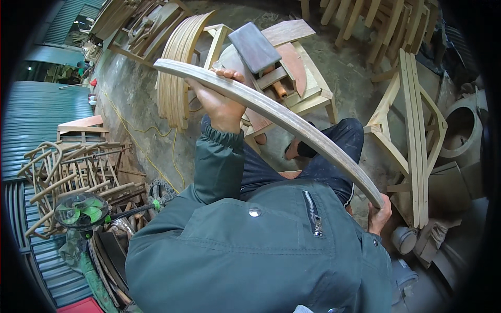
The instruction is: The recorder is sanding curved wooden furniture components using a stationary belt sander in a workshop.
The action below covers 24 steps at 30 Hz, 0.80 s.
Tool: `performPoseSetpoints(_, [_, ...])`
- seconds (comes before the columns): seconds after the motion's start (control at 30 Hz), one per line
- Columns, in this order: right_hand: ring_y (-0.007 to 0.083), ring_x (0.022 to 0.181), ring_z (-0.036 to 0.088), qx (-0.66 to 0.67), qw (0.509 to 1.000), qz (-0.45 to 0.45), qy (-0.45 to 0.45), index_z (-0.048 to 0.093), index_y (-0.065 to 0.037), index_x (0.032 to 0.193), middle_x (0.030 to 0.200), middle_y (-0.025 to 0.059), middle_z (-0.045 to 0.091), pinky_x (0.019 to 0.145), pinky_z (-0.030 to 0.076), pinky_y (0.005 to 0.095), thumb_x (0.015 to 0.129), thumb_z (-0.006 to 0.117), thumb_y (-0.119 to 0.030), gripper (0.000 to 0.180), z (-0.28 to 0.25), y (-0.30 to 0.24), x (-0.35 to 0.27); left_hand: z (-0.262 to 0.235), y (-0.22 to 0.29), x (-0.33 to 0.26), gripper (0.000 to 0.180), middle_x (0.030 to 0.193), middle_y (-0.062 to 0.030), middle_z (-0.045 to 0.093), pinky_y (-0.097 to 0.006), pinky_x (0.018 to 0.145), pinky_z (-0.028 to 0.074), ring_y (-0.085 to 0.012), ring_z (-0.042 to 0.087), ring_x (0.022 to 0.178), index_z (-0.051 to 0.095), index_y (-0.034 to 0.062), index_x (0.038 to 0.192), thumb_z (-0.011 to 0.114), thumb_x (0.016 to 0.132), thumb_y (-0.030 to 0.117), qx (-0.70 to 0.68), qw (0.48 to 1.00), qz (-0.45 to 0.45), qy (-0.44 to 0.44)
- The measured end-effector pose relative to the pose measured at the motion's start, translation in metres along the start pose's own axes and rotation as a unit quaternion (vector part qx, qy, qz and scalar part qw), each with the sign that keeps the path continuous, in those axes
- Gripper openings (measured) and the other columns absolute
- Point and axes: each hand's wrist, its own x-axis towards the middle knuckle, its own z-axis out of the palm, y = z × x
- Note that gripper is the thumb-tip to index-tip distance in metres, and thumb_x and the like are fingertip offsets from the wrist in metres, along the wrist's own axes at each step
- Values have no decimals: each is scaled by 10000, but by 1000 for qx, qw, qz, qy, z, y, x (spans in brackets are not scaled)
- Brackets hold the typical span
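A long, curved wooden strip (292, 120) slants across my lap from upper left to lower right. Near its far left end, my left hand (220, 104) grips it from below, the fingertips curling over the edge. At the other end my right hand (379, 215) is closed around the strip, its fingers partly hidden. Beyond the strip, a low wooden stand (313, 99) bears a grey rectangular block (254, 47), tilted. Under that block lies something with an orange handle (281, 89), next to flat boards (288, 32). Neither hand touches these.
A bundle of curved strips (180, 68) stands left of the stand. Long straight slats on a wooden frame (412, 141) are to the right. A yellow cord (136, 130) runs over the concrete floor. At left are a green fan (83, 211) and piled wooden frames (73, 167).
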Motion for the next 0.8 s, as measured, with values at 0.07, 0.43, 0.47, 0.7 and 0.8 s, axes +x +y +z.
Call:
performPoseSetpoints(0.07, [363, 904, 671, 8, 1000, 26, 14, 679, -42, 1024, 931, 145, 677, 820, 531, 426, 758, 772, -2, 284, 4, 4, -3, 0, -1, -1, 751, 761, -42, 586, -408, 773, 553, -204, 619, 754, 605, 76, 832, 487, 931, 810, 0, 1000, 5, 2])
performPoseSetpoints(0.43, [347, 891, 676, -71, 990, -66, 98, 701, -69, 1020, 940, 125, 704, 808, 521, 430, 853, 811, -142, 213, -8, -35, 27, 15, -46, -22, 516, 806, -16, 464, -386, 737, 512, -166, 533, 742, 483, 127, 1061, 448, 1066, 642, 148, 987, 29, 48])
performPoseSetpoints(0.47, [347, 891, 676, -76, 990, -63, 101, 701, -69, 1020, 940, 125, 704, 808, 521, 430, 853, 811, -142, 213, -10, -39, 30, 14, -50, -24, 516, 806, -16, 464, -386, 737, 512, -166, 533, 742, 483, 127, 1061, 448, 1066, 642, 146, 988, 23, 47])
performPoseSetpoints(0.7, [321, 863, 682, -83, 983, -103, 131, 705, -82, 1010, 914, 99, 708, 800, 518, 408, 845, 818, -115, 204, -10, -50, 42, 8, -73, -43, 387, 957, -53, 532, -449, 895, 519, -222, 563, 893, 485, 76, 1193, 564, 1084, 439, 152, 988, -15, -16])
performPoseSetpoints(0.8, [316, 863, 686, -62, 989, -79, 107, 705, -96, 1001, 907, 96, 705, 799, 518, 404, 795, 819, -89, 235, -4, -44, 40, 7, -86, -50, 395, 982, -56, 551, -468, 943, 520, -235, 584, 946, 486, 71, 1246, 555, 1091, 427, 178, 984, -22, -22])
